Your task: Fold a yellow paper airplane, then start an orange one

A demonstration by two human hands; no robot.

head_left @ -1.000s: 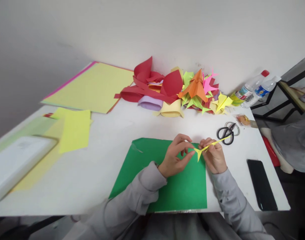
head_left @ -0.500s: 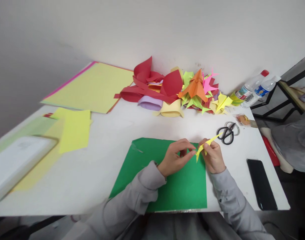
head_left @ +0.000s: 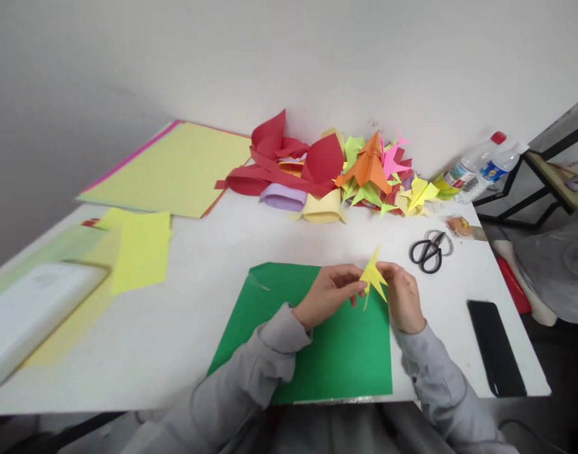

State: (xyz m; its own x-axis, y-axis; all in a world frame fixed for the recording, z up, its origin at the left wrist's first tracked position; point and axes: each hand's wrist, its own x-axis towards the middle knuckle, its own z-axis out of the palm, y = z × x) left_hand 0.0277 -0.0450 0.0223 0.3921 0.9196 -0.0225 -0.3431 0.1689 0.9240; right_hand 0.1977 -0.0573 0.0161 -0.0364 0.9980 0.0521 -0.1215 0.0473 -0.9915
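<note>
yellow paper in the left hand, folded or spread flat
Folded: the yellow paper, pinched in the left hand, has several narrow points jutting in different directions.

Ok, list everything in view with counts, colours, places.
Flat rectangular sheet: one, green, front centre
Folded paper figure: one, yellow, above sheet
Loop-handled scissors: one, black, right of sheet
Flat phone: one, black, right front
Clear plastic bottles: two, red and white caps, back right
Small packet: one, brownish, right rear
Folded paper pile: uncountable, multicoloured, back centre
Curled paper pieces: several, red, back centre
Looped paper bands: several, purple and pale yellow, back centre
Large stacked sheets: several, mostly pale yellow, back left
Loose paper sheets: several, yellow and green, left
Flat box: one, white, far left
Rectangular table: one, white, beneath
Shelf: one, black frame, right
Bulky object: one, grey, right
Left hand: one, grey sleeve, holding figure
Right hand: one, grey sleeve, beside figure
</note>
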